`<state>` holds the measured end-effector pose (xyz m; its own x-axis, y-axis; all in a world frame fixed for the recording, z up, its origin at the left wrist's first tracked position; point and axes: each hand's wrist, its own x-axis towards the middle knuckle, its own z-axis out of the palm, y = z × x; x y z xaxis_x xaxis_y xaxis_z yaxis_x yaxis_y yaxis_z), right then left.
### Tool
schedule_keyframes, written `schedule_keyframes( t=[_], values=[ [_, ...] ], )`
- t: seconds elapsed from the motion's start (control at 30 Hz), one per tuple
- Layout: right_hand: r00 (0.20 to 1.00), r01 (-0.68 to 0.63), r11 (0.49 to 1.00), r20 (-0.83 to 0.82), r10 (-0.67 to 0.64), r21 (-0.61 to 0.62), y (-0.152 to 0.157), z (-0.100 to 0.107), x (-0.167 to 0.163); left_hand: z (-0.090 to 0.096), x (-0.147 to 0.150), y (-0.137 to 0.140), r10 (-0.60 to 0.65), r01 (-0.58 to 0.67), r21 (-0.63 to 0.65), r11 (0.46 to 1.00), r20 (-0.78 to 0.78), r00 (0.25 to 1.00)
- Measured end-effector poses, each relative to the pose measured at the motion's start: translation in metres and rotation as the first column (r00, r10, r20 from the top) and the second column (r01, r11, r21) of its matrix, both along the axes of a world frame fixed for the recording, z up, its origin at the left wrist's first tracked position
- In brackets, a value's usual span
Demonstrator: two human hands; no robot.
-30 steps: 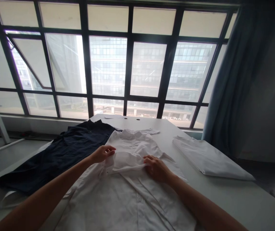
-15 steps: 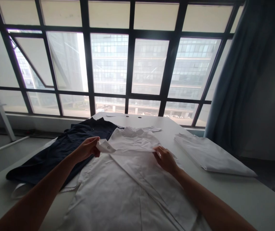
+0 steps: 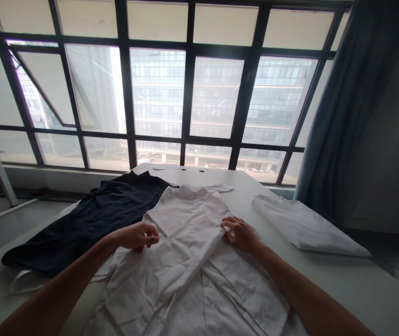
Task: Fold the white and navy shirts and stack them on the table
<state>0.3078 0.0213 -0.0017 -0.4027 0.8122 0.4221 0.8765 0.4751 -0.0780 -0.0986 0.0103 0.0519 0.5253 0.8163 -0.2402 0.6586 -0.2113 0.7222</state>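
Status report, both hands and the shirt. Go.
Left hand and right hand on white shirt, sleeve folded across. Dark garment alongside left, folded white piece right. Nothing blocking.

White shirt (image 3: 185, 261) — flat, sleeve seemingly crossed

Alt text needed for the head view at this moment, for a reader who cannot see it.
Two bare hands rest on a white shirt spread on a white table: the left hand at a sleeve folded across it, the right hand on the fold's edge. A dark navy garment lies left, a folded white garment right, before a large window.
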Motion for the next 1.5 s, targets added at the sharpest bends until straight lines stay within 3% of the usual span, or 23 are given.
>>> schedule_keyframes(
  t=[0.17,0.27,0.4,0.5,0.67,0.77,0.87,0.9,1.0,1.07,1.2,1.33,1.5],
  values=[
    [0.977,0.204,0.979,0.064,-0.203,-0.013,0.01,-0.001,0.019,-0.019,0.014,-0.001,-0.072,0.087,0.133,0.987,-0.109,0.991],
    [0.952,0.301,0.949,0.088,-0.294,-0.093,0.016,-0.004,0.03,-0.021,0.019,-0.003,-0.085,0.111,0.197,0.974,-0.139,0.987],
    [0.941,0.338,0.922,0.085,-0.327,-0.191,0.019,-0.013,0.039,-0.019,0.024,-0.004,-0.068,0.095,0.159,0.983,-0.165,0.984],
    [0.935,0.351,0.917,0.126,-0.332,-0.189,0.015,-0.014,0.044,-0.018,0.028,-0.01,-0.068,0.091,0.116,0.989,-0.188,0.98],
    [0.923,0.316,0.93,0.286,-0.256,-0.188,0.002,0.011,0.054,-0.014,0.043,-0.028,-0.167,0.17,-0.009,0.985,-0.247,0.955],
    [0.883,0.348,0.92,0.392,-0.257,-0.182,0.007,0.03,0.049,-0.004,0.057,-0.033,-0.137,0.199,0.151,0.968,-0.343,0.929],
    [0.884,0.381,0.913,0.346,-0.314,-0.147,0.029,0.032,0.031,0.003,0.075,-0.03,0.017,0.16,0.485,0.86,-0.341,0.94],
    [0.888,0.391,0.907,0.323,-0.327,-0.157,0.039,0.028,0.024,0.003,0.082,-0.028,0.009,0.179,0.556,0.812,-0.319,0.948],
    [0.887,0.428,0.866,0.305,-0.347,-0.258,0.073,0.009,0.009,-0.011,0.096,-0.022,-0.251,0.39,0.632,0.67,-0.302,0.92],
    [0.879,0.46,0.826,0.296,-0.373,-0.325,0.094,-0.004,0.009,-0.026,0.098,-0.018,-0.405,0.498,0.6,0.626,-0.296,0.865],
    [0.864,0.504,0.763,0.226,-0.45,-0.404,0.128,-0.016,0.03,-0.046,0.093,-0.012,-0.449,0.502,0.523,0.689,-0.236,0.862],
    [0.819,0.574,0.72,0.274,-0.504,-0.39,0.149,-0.014,0.041,-0.048,0.089,-0.009,-0.472,0.512,0.503,0.696,-0.217,0.854],
    [0.859,0.512,0.782,0.236,-0.455,-0.356,0.169,-0.019,0.025,-0.049,0.089,-0.009,-0.473,0.503,0.478,0.72,-0.193,0.86]
  ],
)
